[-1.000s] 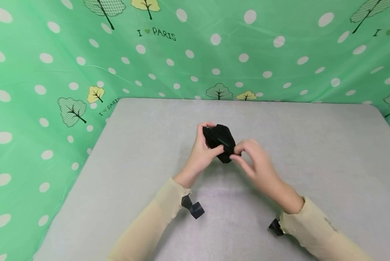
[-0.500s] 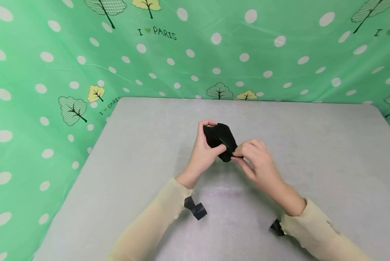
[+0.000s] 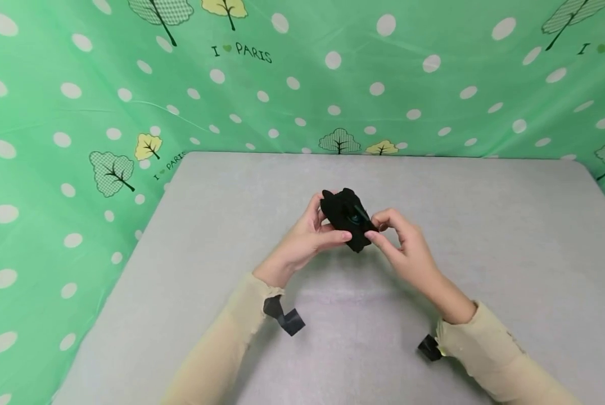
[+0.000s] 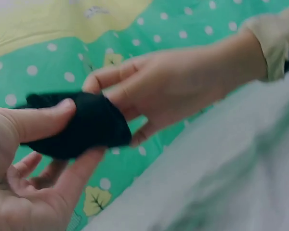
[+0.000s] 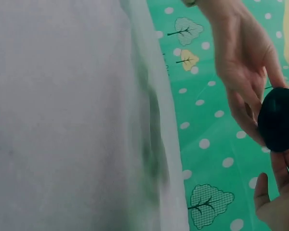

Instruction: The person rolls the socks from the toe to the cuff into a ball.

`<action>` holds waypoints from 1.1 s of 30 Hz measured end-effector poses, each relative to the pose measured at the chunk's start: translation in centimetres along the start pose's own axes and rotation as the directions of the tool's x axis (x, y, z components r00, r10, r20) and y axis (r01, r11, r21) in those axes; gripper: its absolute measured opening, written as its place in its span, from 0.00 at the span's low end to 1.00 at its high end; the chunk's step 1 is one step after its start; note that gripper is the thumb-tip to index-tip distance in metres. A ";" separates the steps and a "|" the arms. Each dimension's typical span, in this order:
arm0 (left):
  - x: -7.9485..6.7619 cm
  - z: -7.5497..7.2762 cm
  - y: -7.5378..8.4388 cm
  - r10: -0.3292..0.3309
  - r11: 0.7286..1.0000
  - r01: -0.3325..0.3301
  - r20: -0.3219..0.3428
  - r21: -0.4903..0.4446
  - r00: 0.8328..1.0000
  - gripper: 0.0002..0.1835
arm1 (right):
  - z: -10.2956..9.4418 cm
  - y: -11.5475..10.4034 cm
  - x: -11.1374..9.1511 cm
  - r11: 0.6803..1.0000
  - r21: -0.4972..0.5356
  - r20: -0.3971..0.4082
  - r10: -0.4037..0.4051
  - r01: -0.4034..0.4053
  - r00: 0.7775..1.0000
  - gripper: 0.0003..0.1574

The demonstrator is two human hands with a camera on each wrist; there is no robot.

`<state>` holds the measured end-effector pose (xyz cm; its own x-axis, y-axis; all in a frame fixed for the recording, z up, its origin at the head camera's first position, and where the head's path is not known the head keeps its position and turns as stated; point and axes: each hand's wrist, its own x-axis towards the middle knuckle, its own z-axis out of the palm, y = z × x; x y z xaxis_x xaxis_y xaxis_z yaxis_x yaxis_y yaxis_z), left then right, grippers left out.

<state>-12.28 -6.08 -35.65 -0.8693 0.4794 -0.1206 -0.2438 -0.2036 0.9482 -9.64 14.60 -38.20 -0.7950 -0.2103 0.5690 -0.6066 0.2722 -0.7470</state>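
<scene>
Black cloth bundle (image 3: pixel 340 212) was above the desk (image 3: pixel 221 225); the left hand (image 3: pixel 302 242) gripped it between parted thumb and fingers (image 4: pixel 79 173), while the right hand (image 3: pixel 409 250) pinched its edge with fingers nearly closed

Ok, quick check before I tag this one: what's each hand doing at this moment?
Left hand: closed, holding the folded black cloth bundle.
Right hand: closed, thumb and fingers pinching the bundle's edge.

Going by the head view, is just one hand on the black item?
No, the left hand holds the black item at one side while the right hand pinches its opposite edge.
</scene>
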 end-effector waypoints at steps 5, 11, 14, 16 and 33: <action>0.4 -0.1 -0.5 0.031 0.998 -0.027 -0.077 0.061 0.997 0.32 | 0.1 0.0 -0.2 0.981 0.172 0.034 0.084 -0.089 0.996 0.10; 0.9 0.4 -1.1 0.163 0.973 -0.123 -0.201 0.197 0.966 0.27 | 0.6 0.1 -0.8 0.945 0.268 0.054 0.179 -0.187 0.982 0.05; 1.0 0.7 -1.4 0.249 0.942 -0.173 -0.253 0.288 0.935 0.26 | 1.0 0.0 -1.0 0.940 0.269 0.034 0.206 -0.207 0.978 0.04; 1.1 0.9 -1.6 0.310 0.905 -0.195 -0.273 0.379 0.911 0.25 | 1.3 -0.2 -1.1 0.945 0.249 0.024 0.214 -0.213 0.977 0.04; 0.3 0.1 0.4 0.147 0.867 -0.088 -0.083 0.491 0.986 0.31 | 0.6 0.1 -0.4 0.875 0.259 -0.031 0.431 -0.409 0.902 0.07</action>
<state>-12.59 -5.92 -35.29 -0.9283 0.3719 -0.0039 0.0764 0.2009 0.9766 -9.41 14.20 -38.71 -0.9784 -0.0431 0.2021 -0.2050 0.0811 -0.9754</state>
